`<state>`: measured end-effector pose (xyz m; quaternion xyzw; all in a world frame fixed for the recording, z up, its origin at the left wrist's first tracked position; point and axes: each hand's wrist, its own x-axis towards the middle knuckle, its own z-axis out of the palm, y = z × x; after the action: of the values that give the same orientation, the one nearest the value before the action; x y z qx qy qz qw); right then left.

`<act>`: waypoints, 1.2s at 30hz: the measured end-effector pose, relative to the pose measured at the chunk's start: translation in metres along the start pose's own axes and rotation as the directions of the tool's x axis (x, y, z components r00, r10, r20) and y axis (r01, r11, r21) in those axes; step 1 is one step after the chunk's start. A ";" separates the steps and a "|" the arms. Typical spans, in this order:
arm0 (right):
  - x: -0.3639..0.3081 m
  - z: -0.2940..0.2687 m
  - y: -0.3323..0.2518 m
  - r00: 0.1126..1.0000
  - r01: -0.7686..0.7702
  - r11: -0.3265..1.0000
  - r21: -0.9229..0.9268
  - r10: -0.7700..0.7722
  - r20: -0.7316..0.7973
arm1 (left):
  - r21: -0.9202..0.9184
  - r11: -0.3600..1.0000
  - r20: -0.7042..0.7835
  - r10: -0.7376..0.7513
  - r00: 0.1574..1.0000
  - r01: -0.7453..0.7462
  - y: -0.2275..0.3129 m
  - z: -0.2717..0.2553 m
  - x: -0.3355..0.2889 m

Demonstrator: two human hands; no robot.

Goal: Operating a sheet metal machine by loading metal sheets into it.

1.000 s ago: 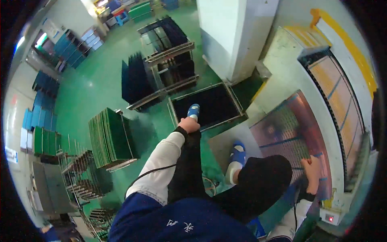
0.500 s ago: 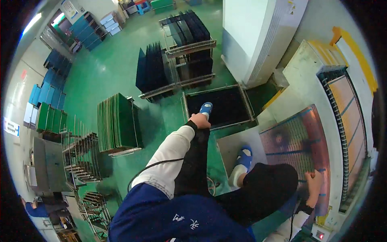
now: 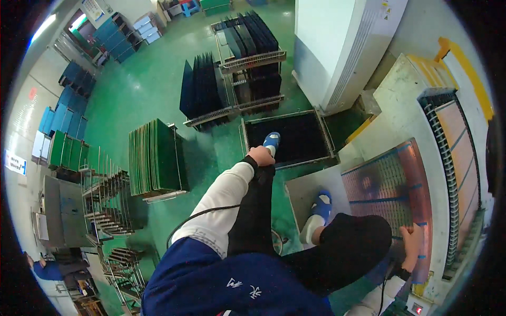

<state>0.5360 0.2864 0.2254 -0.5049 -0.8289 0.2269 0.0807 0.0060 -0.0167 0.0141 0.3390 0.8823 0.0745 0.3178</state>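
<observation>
Green floor (image 3: 124, 97) stretches toward ten o'clock, a machine (image 3: 398, 124) edging three. The coppery panel (image 3: 377, 192) lies eleven o'clock from the right hand (image 3: 412, 244); the left hand (image 3: 261, 156) rests kneeward, both grips unclear.

Floor: glossy green coating (image 3: 118, 100). Left of centre: upright green rectangular panels (image 3: 153, 155), on edge, closely packed in a pale metal frame (image 3: 166, 196). Left of these: tiered silver wire rack (image 3: 108, 215). Farther off: dark rectangular panels (image 3: 198, 92) standing in two groups along metal rails (image 3: 253, 61). Nearer: low metal-framed cart with dark bed (image 3: 303, 137). Beyond its right side: tall white boxy column (image 3: 332, 50), blue-grey low down. Left wall: blue box-like stacks (image 3: 67, 121); white rectangular sign (image 3: 16, 163). Top edge: small blue stool (image 3: 188, 7). Lower left: co-worker in blue top (image 3: 47, 269), details unclear.
</observation>
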 end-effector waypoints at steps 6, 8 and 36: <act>0.001 0.004 0.014 0.999 0.003 1.000 -0.007 -0.003 -0.037 | -0.018 1.000 -0.007 -0.003 1.000 0.003 0.007 -0.002 -0.001; 0.001 0.003 0.013 0.999 0.020 0.999 -0.028 -0.022 -0.044 | -0.019 1.000 -0.009 -0.022 1.000 0.022 0.008 -0.004 -0.004; 0.001 0.002 0.001 1.000 0.005 1.000 0.019 -0.005 -0.004 | 0.023 0.997 0.025 -0.068 0.997 0.067 0.005 0.004 0.008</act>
<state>0.5354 0.2870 0.2227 -0.5023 -0.8280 0.2335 0.0875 0.0071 -0.0081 0.0085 0.3134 0.8899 0.0494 0.3277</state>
